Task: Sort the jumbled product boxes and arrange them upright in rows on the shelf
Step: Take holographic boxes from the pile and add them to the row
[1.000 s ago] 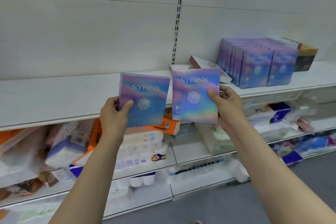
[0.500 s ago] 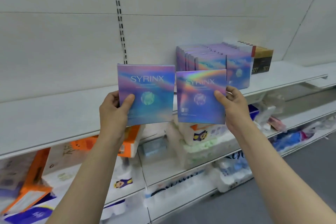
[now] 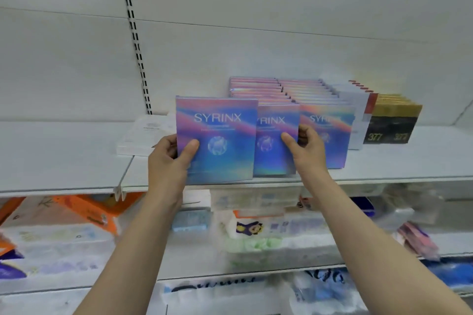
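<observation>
Now two SYRINX boxes are held upright at the shelf's front edge.
Left hand [image 3: 171, 158] grips the holographic SYRINX box [image 3: 217, 140], thumb curled over its face; right hand [image 3: 305, 152] pinches the second SYRINX box [image 3: 275, 140], just at three o'clock and overlapped by it. Standing rows of SYRINX boxes [image 3: 307, 100] fill the shelf [image 3: 64, 158] behind at one o'clock.

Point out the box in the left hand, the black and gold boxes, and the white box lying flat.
left-hand box [image 3: 225, 158]: head view, front face.
black and gold boxes [image 3: 391, 125]: head view, front faces.
flat white box [image 3: 143, 135]: head view, top face.
</observation>
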{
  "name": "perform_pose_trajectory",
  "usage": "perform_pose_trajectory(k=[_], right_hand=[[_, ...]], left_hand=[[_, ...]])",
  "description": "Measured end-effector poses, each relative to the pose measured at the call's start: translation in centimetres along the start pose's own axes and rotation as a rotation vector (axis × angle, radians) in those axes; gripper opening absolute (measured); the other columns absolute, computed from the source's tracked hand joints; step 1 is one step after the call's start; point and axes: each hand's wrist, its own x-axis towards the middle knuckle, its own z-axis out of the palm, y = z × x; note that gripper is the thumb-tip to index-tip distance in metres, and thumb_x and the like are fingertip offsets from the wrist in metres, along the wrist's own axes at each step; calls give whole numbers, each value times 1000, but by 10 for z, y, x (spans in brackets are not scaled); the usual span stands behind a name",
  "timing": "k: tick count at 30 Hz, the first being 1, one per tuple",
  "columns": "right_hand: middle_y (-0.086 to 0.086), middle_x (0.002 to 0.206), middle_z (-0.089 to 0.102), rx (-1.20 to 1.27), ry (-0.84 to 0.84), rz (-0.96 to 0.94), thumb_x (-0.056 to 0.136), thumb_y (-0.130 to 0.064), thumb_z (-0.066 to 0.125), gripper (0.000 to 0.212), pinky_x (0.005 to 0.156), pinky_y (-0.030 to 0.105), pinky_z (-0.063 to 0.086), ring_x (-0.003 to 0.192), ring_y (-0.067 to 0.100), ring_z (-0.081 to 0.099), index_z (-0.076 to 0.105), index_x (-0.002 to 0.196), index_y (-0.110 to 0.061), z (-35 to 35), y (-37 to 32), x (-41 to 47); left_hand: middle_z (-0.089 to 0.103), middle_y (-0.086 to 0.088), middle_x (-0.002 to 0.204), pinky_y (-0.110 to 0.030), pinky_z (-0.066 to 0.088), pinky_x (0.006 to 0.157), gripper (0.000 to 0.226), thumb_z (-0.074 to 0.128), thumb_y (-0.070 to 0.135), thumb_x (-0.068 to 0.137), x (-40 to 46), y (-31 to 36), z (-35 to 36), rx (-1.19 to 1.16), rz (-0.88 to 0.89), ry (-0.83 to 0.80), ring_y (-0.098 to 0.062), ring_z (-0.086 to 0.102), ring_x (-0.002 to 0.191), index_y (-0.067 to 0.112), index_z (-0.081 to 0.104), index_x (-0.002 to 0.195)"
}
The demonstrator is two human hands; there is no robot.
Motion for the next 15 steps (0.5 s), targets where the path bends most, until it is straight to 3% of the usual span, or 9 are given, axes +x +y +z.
perform_pose_trajectory(k=[2,4,9,12,15], right_hand=[[-1,100,65,-106,36,-44,85,-33,76,37,71,2,39,89,13,58,63,113,-14,1,6,5],[-4,97,64,-191,78,-98,81,-37,79,38,68,0,36,85,11,57,64,110,-16,2,8,8],[-4,93,59,-220,182,-111,81,-37,78,30,69,14,41,81,10,54,59,95,-18,-5,-3,6],[-9,105,67,101,7,33,87,-44,71,32,79,10,47,94,-1,62,63,110,-22,-18,-17,2],[1,119,69,382,-269,212,86,-28,74,43,91,26,53,108,10,67,60,123,-14,-23,-25,-4]], left_hand=[[73,-5,101,-24,57,75,26,71,14,87,-9,-4,12,12,-12,15,-19,70,92,6,62,109],[73,-4,100,-24,57,74,25,71,13,87,-16,-6,23,15,-14,19,-19,70,93,5,61,109],[73,-5,102,-30,59,78,27,71,18,87,-24,-7,48,23,-55,24,-21,71,95,7,61,110],[73,-5,102,-33,59,81,24,71,15,87,-22,-7,63,6,-50,2,-23,71,96,7,62,108],[73,-7,101,-33,58,82,20,70,10,87,-22,-8,89,-38,-42,-60,-24,70,97,6,62,106]])
